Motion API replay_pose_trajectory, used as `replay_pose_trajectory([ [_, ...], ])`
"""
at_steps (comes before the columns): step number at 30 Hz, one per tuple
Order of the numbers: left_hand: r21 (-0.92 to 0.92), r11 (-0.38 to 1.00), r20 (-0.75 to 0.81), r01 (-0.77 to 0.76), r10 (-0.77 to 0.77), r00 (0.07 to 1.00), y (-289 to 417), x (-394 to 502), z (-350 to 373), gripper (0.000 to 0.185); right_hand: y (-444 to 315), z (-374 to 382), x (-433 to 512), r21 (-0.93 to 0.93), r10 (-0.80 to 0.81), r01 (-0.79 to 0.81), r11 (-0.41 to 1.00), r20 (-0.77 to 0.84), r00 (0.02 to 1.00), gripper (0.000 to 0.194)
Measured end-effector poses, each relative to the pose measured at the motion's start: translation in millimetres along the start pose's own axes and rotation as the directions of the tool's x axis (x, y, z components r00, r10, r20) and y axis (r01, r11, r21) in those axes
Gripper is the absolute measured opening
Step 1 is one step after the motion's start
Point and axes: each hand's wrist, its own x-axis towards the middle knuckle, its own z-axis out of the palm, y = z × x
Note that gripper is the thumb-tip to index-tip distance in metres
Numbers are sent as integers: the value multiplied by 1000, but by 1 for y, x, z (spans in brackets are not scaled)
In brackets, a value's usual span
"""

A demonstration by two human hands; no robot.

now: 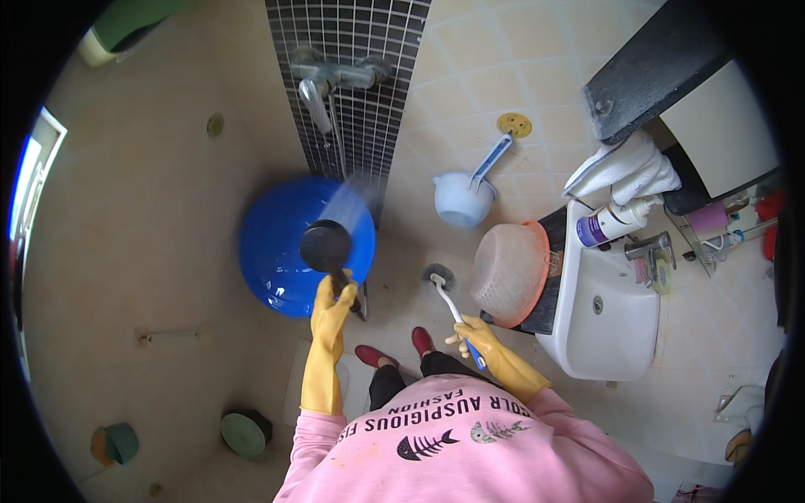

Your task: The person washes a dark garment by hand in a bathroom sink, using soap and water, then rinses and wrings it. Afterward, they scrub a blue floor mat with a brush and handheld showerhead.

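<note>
My left hand [333, 305], in a yellow rubber glove, grips the handle of a black hand shower head [325, 245]. Water sprays from it across a large blue plastic basin [277, 251] and towards the black tiled wall strip. Around the white and blue handle of a round toilet brush [456, 311] is my right hand [481, 342], also gloved in yellow. The brush's grey bristles point away from me, left of a pinkish plastic basket.
The pinkish basket [509, 273] with an orange rim stands beside a white washbasin [610, 339]. A pump bottle [616, 221] rests on the washbasin's edge. A light blue dipper [464, 200] hangs on the wall. A chrome shower mixer [339, 75] is ahead.
</note>
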Motion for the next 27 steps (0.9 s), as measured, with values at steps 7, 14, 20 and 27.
replay_pose_trajectory([
  [7,-161,969,-177,-189,160,971,-70,-29,-27,29,-19,12,-4,7,-219,222,975,182,959,44],
  [14,-195,963,-505,-186,63,861,-97,-37,3,53,-49,23,-21,-109,-252,412,905,642,724,54],
  [20,-146,961,-561,-236,117,820,-73,-75,39,63,-34,-28,-41,-216,-162,485,847,764,624,53],
  [27,-151,966,-600,-209,78,796,-81,-119,84,36,-12,-81,-42,-173,-85,398,901,829,553,51],
])
